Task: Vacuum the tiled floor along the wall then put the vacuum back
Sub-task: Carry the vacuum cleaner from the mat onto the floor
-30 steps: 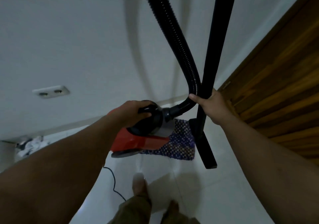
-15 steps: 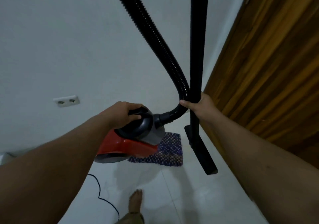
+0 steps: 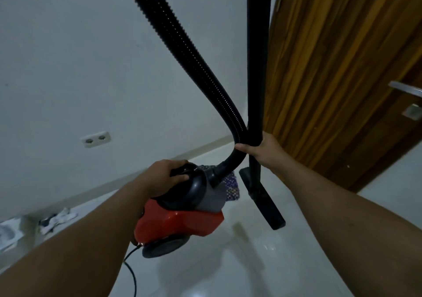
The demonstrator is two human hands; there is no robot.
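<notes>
I carry the vacuum [image 3: 182, 214] clear of the tiled floor [image 3: 228, 274], my left hand [image 3: 164, 175] wrapped over the black carry handle on top of its dark dome, fingers curled closed around it. My right hand [image 3: 262, 150] is clenched around both the rigid wand [image 3: 258, 68] and the ribbed hose [image 3: 182, 45] where they run side by side, thumb pressed across the hose. The floor nozzle [image 3: 262, 198] hangs in the air at the wand's foot, off the tiles, just beside the red body.

Against the view a second ago, the scene has swung: the wooden door [image 3: 342, 79] now fills the right side and its metal handle [image 3: 406, 89] has come into frame, while the wall socket [image 3: 97, 139] has slid towards the middle. The patterned mat [image 3: 231, 187], earlier plain beneath the machine, is now mostly hidden behind it. Both grips look unchanged; it is my body that has turned and advanced.

I judge the cleaning pass to be finished and the carry-back under way, since nothing touches the floor. The power cord [image 3: 131, 264] trails from the rear of the vacuum down towards my feet, a likely snag or trip. A heap of cloth [image 3: 57, 219] lies at the foot of the white wall [image 3: 91, 56] to the left. Where the machine is to be parked I cannot tell.
</notes>
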